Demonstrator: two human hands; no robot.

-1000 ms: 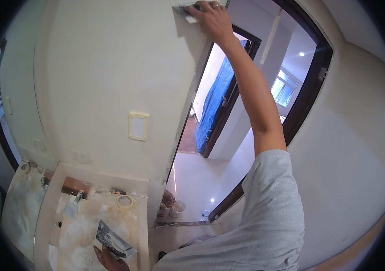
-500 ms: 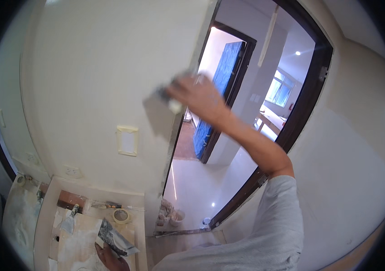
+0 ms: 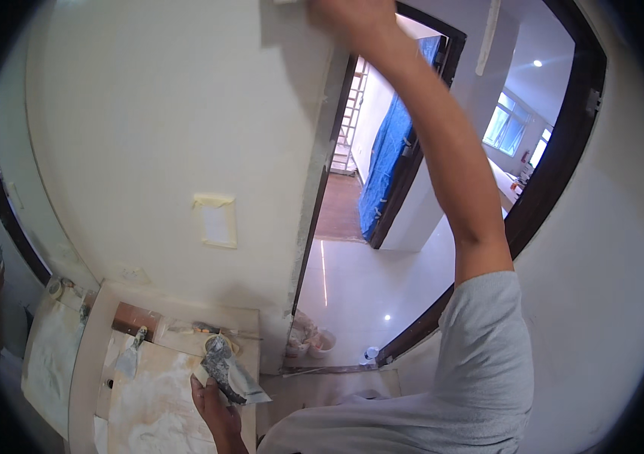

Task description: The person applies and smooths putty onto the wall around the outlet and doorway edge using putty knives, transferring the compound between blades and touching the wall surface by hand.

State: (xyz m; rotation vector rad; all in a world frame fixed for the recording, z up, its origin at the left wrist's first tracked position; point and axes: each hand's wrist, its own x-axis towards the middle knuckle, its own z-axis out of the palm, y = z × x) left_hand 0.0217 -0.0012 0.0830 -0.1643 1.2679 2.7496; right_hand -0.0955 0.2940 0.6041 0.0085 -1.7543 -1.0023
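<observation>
My left hand point(image 3: 212, 401), low in view above the work board, is closed around a wide putty knife point(image 3: 223, 371) with a dark, grey-smeared body and a pale metal edge. High up, my right hand point(image 3: 356, 19) is partly cut off by the upper edge and blurred. Its fingers are closed on what looks like another wide putty knife; only a pale bit and a grey flat shape show beside the wall. The right hand is at the cream wall point(image 3: 178, 113), near its edge by the doorway. A rough grey strip point(image 3: 310, 193) runs down that wall edge.
A putty-stained board point(image 3: 148, 401) lies at lower left with a scraper point(image 3: 134, 352) and a tape roll point(image 3: 220, 344). A masked wall plate point(image 3: 218, 224) sits on the wall. Beyond the dark door frame point(image 3: 564, 144) is a blue-covered door point(image 3: 386, 166); a bucket point(image 3: 323, 344) stands on the floor.
My right arm has risen, taking its hand up the wall edge to the top of the view. My left hand and its knife have moved slightly up and right. The view has shifted too.
</observation>
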